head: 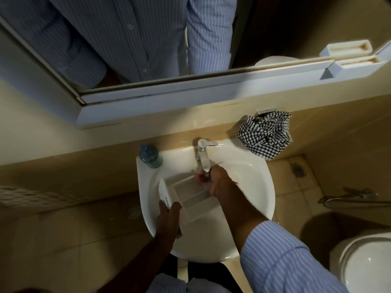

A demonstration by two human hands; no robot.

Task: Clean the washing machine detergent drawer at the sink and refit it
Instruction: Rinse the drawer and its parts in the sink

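A white detergent drawer (186, 197) with dark lettering on its front lies in a white basin (254, 182) below a chrome tap (203, 155). A black-and-white checked cloth (264, 134) hangs far right; a blue-grey soap dispenser (150, 156) stands far left. Blue-and-white pinstriped sleeve (285, 259); beige wall tiles (63, 157); white toilet (368, 263), near right.

The right hand (208, 180) covers the far end of the detergent drawer (190, 197) and the faucet (203, 157) spout tip, so any water flow cannot be made out. The left hand (169, 216) hides the drawer's near corner and part of its front-panel lettering. The toilet (368, 263) is cut off by the right edge.
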